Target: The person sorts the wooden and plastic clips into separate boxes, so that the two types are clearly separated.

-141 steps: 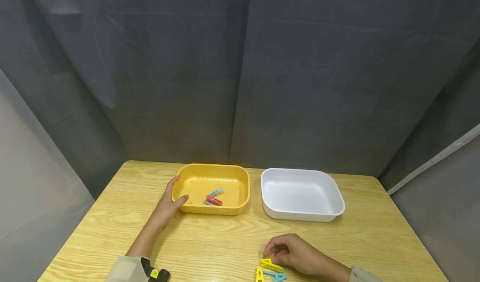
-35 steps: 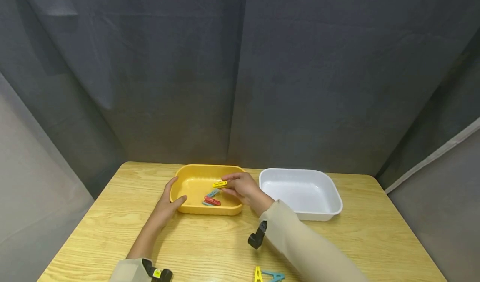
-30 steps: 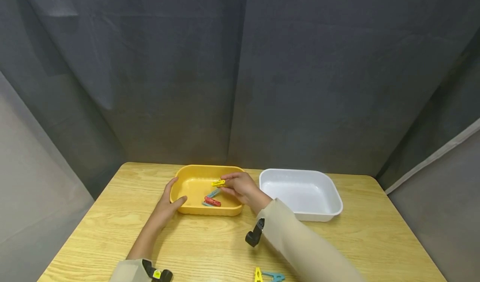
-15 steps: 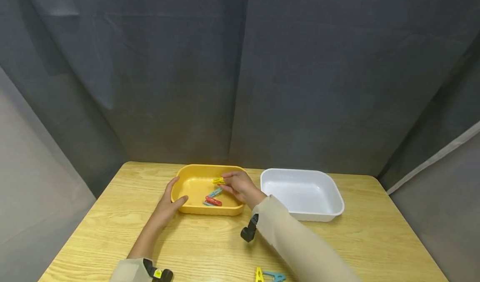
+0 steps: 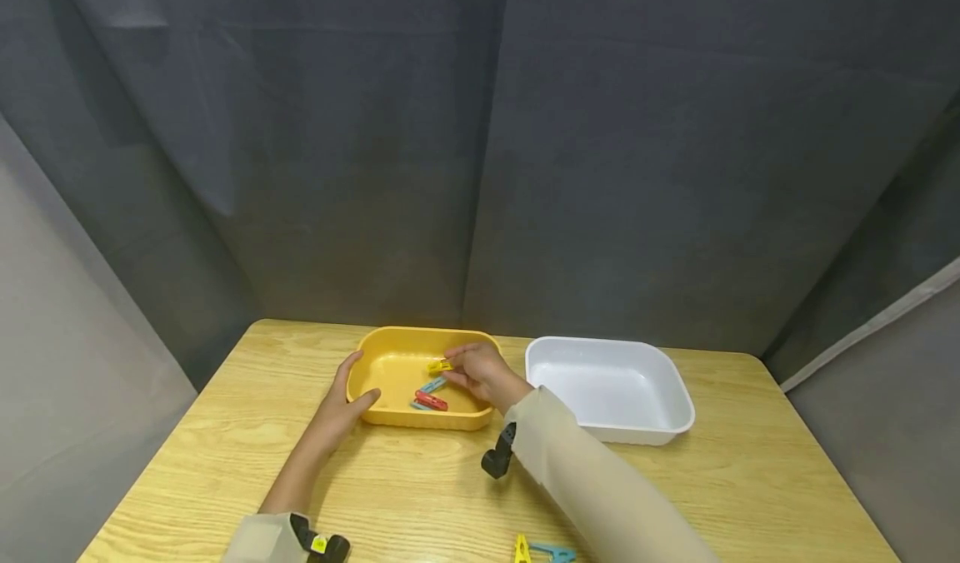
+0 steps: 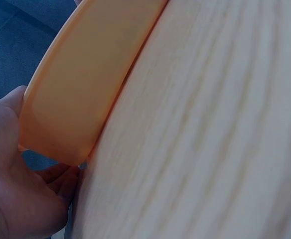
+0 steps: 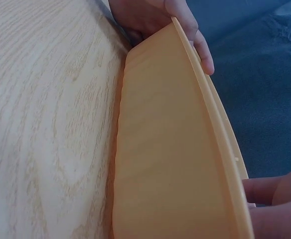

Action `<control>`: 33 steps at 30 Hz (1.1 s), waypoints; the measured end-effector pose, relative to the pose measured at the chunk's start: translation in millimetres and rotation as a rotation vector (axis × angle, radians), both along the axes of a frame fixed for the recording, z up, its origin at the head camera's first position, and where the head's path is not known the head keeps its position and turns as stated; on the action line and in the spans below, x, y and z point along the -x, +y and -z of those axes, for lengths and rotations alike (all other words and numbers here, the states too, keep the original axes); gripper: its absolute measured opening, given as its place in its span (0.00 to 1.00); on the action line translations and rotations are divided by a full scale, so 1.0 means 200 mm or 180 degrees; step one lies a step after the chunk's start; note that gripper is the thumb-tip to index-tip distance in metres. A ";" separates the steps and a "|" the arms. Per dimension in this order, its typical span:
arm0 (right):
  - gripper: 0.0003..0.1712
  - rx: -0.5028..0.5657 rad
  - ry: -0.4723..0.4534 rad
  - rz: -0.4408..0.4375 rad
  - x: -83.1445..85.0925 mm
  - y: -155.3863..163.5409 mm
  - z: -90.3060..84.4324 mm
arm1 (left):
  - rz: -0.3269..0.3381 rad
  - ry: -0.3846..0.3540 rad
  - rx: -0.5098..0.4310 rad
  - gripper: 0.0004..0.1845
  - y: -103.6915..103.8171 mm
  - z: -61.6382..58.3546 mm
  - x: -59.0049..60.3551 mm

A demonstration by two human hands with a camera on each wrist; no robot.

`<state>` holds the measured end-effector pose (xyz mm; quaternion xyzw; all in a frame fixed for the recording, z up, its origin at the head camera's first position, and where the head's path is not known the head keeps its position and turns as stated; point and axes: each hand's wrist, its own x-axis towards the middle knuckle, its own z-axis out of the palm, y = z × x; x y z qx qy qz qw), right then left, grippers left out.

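My left hand grips the left end of the yellow tray, thumb over the rim and fingers along the outside wall; the left wrist view shows the same grip. Over the tray's right half, my right hand pinches a yellow clothespin between thumb and fingers. Below it in the tray lie a red clothespin and blue ones, one partly under the red. The tray wall hides the held clothespin in the right wrist view.
Right of the yellow tray stands a white tray with nothing in it. At the table's near edge lie a yellow clothespin and a blue one, cut off by the frame. Grey curtains hang behind the table.
My right hand has taken a yellow clothespin from the near table edge and carried it over the yellow tray. In the last second it has barely moved. My left hand has stayed put.
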<state>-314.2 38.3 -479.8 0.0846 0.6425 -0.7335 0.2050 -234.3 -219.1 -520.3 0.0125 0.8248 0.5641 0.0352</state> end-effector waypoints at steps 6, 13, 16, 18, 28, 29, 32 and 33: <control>0.18 0.0179 -0.0126 -0.0029 0.01 0.00 0.00 | 0.0022 0.0010 -0.0030 0.44 0.00 0.00 0.00; 0.20 0.0266 -0.0186 -0.0096 0.00 0.00 -0.03 | -0.0014 0.0006 -0.0044 0.44 -0.01 0.01 0.01; 0.20 0.0276 -0.0202 -0.0119 0.00 0.01 -0.04 | -0.0050 0.0006 -0.0030 0.44 -0.01 0.01 0.01; 0.20 0.0285 -0.0204 -0.0130 -0.01 0.01 -0.05 | -0.0074 -0.0010 -0.0038 0.44 -0.01 0.01 0.01; 0.21 0.0347 -0.0187 -0.0308 -0.06 0.05 -0.08 | -0.0042 0.0003 0.0069 0.44 -0.02 0.01 0.00; 0.21 0.0345 -0.0167 -0.0314 -0.07 0.05 -0.08 | -0.0043 0.0007 0.0065 0.44 -0.02 0.01 0.00; 0.21 0.0361 -0.0129 -0.0368 -0.08 0.07 -0.09 | -0.0039 0.0022 0.0050 0.43 -0.02 0.01 0.00; 0.21 0.0372 -0.0120 -0.0385 -0.09 0.07 -0.09 | -0.0037 0.0030 0.0043 0.43 -0.02 0.01 0.00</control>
